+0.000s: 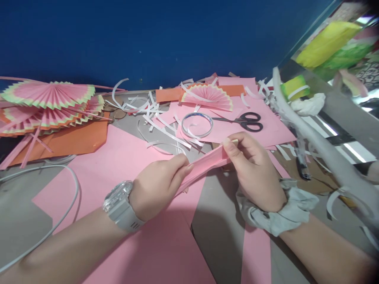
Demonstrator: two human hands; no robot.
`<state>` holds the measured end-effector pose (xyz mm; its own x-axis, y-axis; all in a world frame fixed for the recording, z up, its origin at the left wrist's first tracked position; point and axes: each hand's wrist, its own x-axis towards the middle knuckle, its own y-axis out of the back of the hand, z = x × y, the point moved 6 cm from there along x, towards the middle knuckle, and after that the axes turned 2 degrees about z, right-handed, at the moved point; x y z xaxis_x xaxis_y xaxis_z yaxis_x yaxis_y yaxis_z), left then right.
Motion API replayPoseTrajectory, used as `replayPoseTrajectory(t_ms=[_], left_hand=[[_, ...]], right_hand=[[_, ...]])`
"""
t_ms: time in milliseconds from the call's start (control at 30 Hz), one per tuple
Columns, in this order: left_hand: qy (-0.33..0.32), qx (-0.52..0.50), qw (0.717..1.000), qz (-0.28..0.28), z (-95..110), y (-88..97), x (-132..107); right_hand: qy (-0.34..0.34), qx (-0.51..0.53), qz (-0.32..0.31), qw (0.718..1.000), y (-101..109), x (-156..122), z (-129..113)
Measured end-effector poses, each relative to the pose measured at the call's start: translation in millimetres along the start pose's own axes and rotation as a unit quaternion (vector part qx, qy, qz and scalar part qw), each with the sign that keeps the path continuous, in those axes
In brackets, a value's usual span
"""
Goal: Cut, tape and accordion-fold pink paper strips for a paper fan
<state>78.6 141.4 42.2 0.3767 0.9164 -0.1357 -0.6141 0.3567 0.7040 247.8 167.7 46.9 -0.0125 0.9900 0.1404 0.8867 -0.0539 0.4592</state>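
A narrow strip of folded pink paper (209, 161) is stretched between my two hands, tilted up toward the right. My left hand (164, 179), with a grey watch on its wrist, pinches the lower left end. At the upper right end, my right hand (251, 169) grips the paper between thumb and fingers; a pale yellow-green edge shows at its fingertips. A grey scrunchie (281, 209) circles that wrist. Just beyond the hands lie a roll of tape (184, 125) and black-handled scissors (251, 121). Large pink sheets (154, 244) spread underneath.
Pleated pink paper fans (53, 96) are piled at the left on orange paper (89, 138). Another fan (207, 96) lies at the back among white paper scraps (156, 122). A white cable (77, 185) curves at left. A blue wall (177, 39) stands behind; a cutter (302, 167) lies right.
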Motion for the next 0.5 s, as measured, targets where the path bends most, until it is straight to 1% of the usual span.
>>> replayPoseTrajectory(t_ms=[100,167,367,500], left_hand=[[0.011,0.041,0.999,0.011,-4.4,0.5,-0.1],[0.023,0.061,0.998,0.010,-8.9,-0.3,0.3],[0.009,0.085,0.996,0.003,-11.3,-5.6,2.1],[0.014,0.069,0.997,0.029,-11.1,-3.5,0.3]], right_hand=[[0.029,-0.013,0.054,0.998,7.0,2.4,-1.8],[0.041,-0.022,0.072,0.996,10.1,4.5,-1.7],[0.022,-0.014,0.065,0.998,10.6,7.2,5.1],[0.022,-0.001,0.072,0.997,12.6,7.7,5.1]])
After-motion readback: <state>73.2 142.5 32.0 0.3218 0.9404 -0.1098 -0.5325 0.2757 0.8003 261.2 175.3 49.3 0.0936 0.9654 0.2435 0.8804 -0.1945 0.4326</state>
